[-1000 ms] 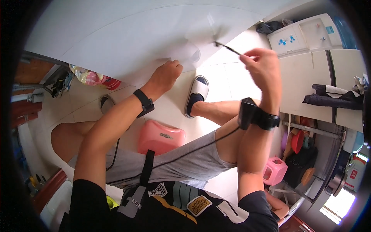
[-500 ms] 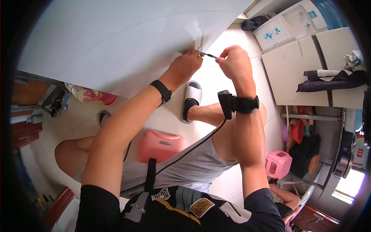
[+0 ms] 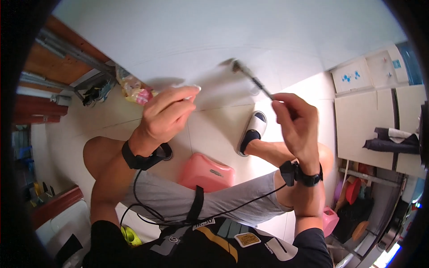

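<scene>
A slim dark tool [image 3: 254, 81], with a small wider head at its far end, is pinched by its near end in my right hand [image 3: 300, 123]. Its head lies close to or against a large pale panel [image 3: 304, 35] that fills the far side. I cannot make out the tool's exact kind. My left hand [image 3: 167, 116] is raised to the left of the tool, away from the panel's tool spot. Its fingers are closed, with a small white bit [image 3: 196, 88] at the fingertips, too small to name. Both wrists wear black straps.
A pink plastic stool [image 3: 208, 172] stands between my legs. My white slipper [image 3: 257, 127] is on the tiled floor. To the right are a pale cabinet [image 3: 364, 123] with dark cloth [image 3: 389, 140] and a smaller pink stool [image 3: 330, 221]. A plastic bag [image 3: 134, 89] lies left.
My hands have moved apart: the left came back toward me and left, off the panel's edge. My right hand came nearer, the tool now pointing to the panel's face. The view has shifted.
</scene>
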Demonstrator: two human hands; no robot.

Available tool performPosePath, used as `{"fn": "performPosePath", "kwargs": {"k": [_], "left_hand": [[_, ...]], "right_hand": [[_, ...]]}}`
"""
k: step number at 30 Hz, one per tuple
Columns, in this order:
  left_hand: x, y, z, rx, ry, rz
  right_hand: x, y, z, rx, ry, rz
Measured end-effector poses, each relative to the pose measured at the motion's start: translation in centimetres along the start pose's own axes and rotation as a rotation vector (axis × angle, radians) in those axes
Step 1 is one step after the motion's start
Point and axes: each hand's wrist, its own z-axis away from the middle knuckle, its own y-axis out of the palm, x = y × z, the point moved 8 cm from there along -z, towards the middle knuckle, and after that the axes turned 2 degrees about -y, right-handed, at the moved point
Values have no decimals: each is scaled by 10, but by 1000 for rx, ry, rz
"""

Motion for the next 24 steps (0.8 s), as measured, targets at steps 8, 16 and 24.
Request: {"fn": "performPosePath", "kwargs": {"k": [8,16,24], "left_hand": [[14,-51,-10,-249,-33,-131],[25,-40,11,-187,-31,-55],[12,-62,2,-317,20,-149]], "right_hand": [[14,36,0,1,11,72],[11,64,3,36,-12,96],[1,42,5,-104,-63,59]]}}
